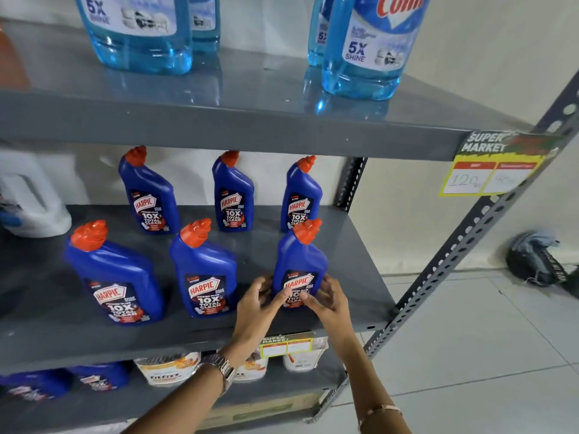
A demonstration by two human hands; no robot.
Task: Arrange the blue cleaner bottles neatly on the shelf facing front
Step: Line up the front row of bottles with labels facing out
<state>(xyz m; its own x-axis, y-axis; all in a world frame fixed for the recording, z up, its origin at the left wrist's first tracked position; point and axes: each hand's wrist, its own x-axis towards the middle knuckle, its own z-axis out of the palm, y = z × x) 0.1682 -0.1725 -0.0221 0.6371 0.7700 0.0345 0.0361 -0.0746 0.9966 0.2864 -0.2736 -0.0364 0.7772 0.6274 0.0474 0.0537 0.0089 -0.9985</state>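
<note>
Several dark blue cleaner bottles with red caps stand upright on the grey middle shelf [354, 270], labels toward me, in a back row and a front row. The front right bottle [299, 261] has both my hands at its base. My left hand [258, 300] curls against its lower left side, fingers over the label. My right hand [326, 297] cups its lower right side. The front middle bottle [203, 270] and front left bottle [114, 277] stand apart from my hands. Behind them stand the back left bottle [150, 195], the back middle bottle [233, 195] and the back right bottle [300, 192].
Light blue glass-cleaner bottles [366, 45] stand on the top shelf. A white jug [31, 198] sits at the middle shelf's left end. A perforated grey upright [470, 233] with a price tag [492, 170] borders the right. Tubs and blue bottles fill the lower shelf [169, 399].
</note>
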